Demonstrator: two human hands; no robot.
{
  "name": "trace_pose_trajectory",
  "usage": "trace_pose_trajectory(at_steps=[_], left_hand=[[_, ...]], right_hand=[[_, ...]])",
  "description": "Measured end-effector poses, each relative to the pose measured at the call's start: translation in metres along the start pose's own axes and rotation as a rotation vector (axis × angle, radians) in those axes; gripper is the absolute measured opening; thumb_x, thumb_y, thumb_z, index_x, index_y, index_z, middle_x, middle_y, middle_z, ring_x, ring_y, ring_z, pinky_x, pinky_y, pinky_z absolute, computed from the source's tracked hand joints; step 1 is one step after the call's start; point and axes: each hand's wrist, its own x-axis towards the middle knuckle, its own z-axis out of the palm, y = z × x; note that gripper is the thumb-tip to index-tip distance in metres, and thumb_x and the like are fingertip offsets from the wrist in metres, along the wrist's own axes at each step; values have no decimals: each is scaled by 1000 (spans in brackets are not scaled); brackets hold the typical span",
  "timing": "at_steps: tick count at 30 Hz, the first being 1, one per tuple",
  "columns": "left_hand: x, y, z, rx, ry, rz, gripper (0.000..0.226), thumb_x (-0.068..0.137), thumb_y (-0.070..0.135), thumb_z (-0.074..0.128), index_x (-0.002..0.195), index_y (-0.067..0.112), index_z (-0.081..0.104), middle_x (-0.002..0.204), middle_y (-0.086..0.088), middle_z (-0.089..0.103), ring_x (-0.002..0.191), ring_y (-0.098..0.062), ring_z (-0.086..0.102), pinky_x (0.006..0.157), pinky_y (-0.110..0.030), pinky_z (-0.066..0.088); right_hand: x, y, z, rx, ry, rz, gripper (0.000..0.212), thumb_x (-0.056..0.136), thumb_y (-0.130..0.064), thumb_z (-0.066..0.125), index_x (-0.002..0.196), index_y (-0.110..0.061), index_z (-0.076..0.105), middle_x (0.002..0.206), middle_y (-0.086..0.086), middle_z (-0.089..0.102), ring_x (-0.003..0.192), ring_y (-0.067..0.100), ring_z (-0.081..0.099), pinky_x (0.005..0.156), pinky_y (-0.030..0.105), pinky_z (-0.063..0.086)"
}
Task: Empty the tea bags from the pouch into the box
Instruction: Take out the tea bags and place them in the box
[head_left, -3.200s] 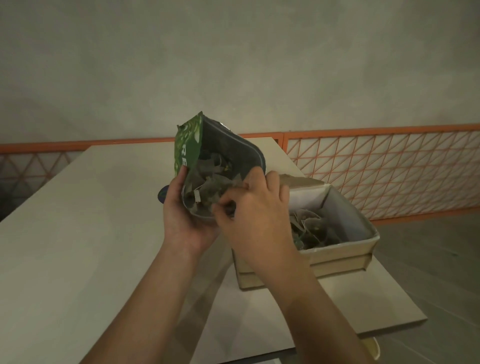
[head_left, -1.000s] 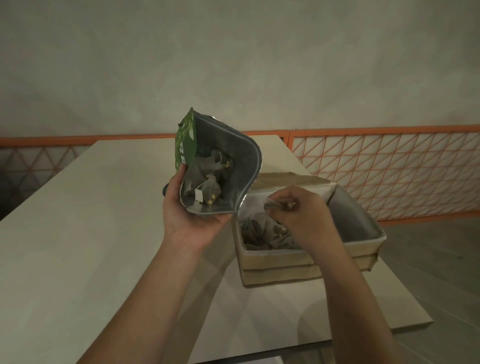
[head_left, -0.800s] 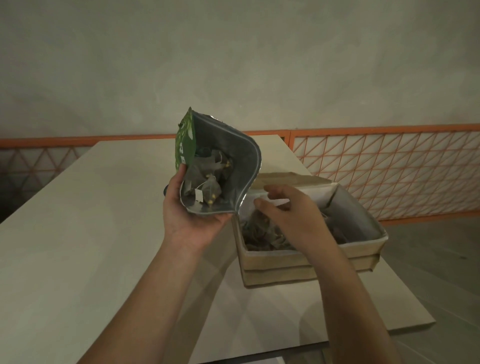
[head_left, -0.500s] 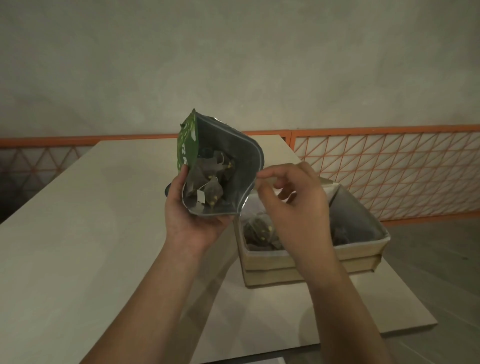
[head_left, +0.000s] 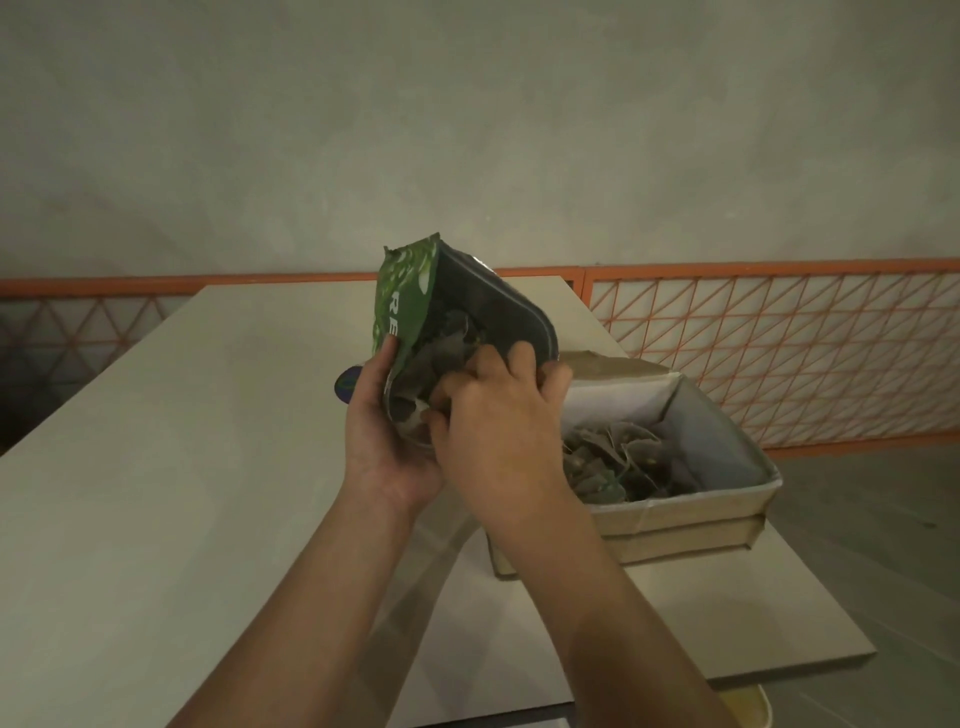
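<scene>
The left hand (head_left: 384, 441) grips the green pouch (head_left: 402, 306) from below and from its left side, thumb lying up the printed face, fingers wrapped under the base. The pouch is held above the table (head_left: 156, 467), its open mouth tipped toward the viewer and to the right, so the dark grey lining (head_left: 498, 317) shows. On the green face, white letters run vertically; only "RE" can be read, the rest is hidden by the thumb and the fold. White leaf-like patterning sits near the top edge.

The right hand (head_left: 498, 415) reaches into the pouch mouth with its fingers curled among the tea bags (head_left: 441, 353) inside. Whether it has actually pinched one cannot be told, since the fingertips are buried in the heap.

Just right of the pouch stands the box (head_left: 675, 514), a tan cardboard carton with a pale lining, resting on the near right part of the table. More tea bags (head_left: 618, 457) already lie in a loose pile inside it, pyramid-shaped and dull green-grey.

A small round blue object (head_left: 347, 385) peeks out behind the left hand; what it is cannot be made out. At the far side an orange railing (head_left: 779, 353) with a triangular mesh runs below a plain grey wall (head_left: 467, 130).
</scene>
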Motion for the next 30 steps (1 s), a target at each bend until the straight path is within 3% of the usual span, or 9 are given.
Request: trace_pose_trajectory(at_steps=[5, 8, 14, 16, 19, 22, 24, 28, 30], left_hand=[[1, 2, 2, 9, 4, -9, 63, 92, 53, 56, 143, 16, 57, 152, -9, 51, 137, -25, 51, 111, -35, 43], [1, 2, 2, -2, 12, -16, 65, 89, 51, 59, 144, 17, 56, 151, -8, 52, 139, -26, 50, 101, -35, 51], [1, 1, 6, -22, -31, -39, 57, 96, 54, 48, 134, 15, 64, 133, -11, 64, 107, -28, 67, 83, -33, 58], [3, 1, 5, -24, -48, -25, 59, 97, 56, 47, 141, 18, 59, 139, -11, 61, 109, -27, 65, 85, -34, 56], [7, 3, 3, -23, -82, -19, 59, 98, 56, 46, 143, 20, 57, 147, -10, 56, 117, -31, 62, 84, -37, 59], [8, 4, -1, -45, -112, -31, 52, 99, 56, 45, 129, 21, 67, 139, -11, 62, 115, -33, 65, 84, -40, 61], [8, 4, 0, -46, -126, -26, 51, 100, 56, 44, 125, 19, 70, 136, -11, 64, 114, -33, 67, 88, -40, 59], [7, 3, 0, -32, -128, -10, 52, 101, 56, 42, 120, 18, 74, 136, -12, 64, 114, -34, 67, 90, -41, 58], [6, 1, 1, -29, -131, -10, 53, 101, 56, 42, 122, 19, 73, 138, -12, 63, 115, -34, 66, 88, -41, 59]], right_hand=[[-6, 11, -4, 144, -8, -28, 17, 79, -37, 71, 80, -22, 65, 79, -3, 68, 94, 23, 56, 99, 41, 22], [-10, 23, -18, 257, -76, -77, 15, 83, -34, 70, 91, -25, 62, 86, -5, 68, 99, 16, 57, 108, 33, 16], [-13, 47, -21, 435, 74, -169, 19, 83, -12, 72, 99, -21, 68, 87, -11, 61, 90, 15, 58, 79, 28, 45], [-13, 56, -25, 615, 141, -95, 19, 87, -11, 69, 103, -22, 67, 89, -18, 53, 88, 11, 59, 75, 22, 50], [-12, 64, -36, 868, 202, 80, 21, 90, -12, 66, 105, -27, 64, 93, -12, 65, 86, 3, 61, 71, 12, 47], [-12, 77, -42, 1012, 273, 199, 20, 91, -8, 64, 103, -24, 66, 93, -16, 66, 90, 3, 64, 72, 17, 52], [-15, 90, -41, 978, 219, 249, 20, 92, -9, 62, 101, -26, 69, 96, -14, 67, 90, 5, 64, 72, 19, 53], [-22, 105, -29, 812, -80, 317, 22, 91, -13, 64, 94, -34, 68, 91, -16, 66, 80, -2, 61, 63, 10, 49], [-26, 105, -24, 816, -80, 322, 18, 89, -14, 67, 91, -32, 69, 85, -16, 66, 75, -1, 62, 61, 9, 48]])
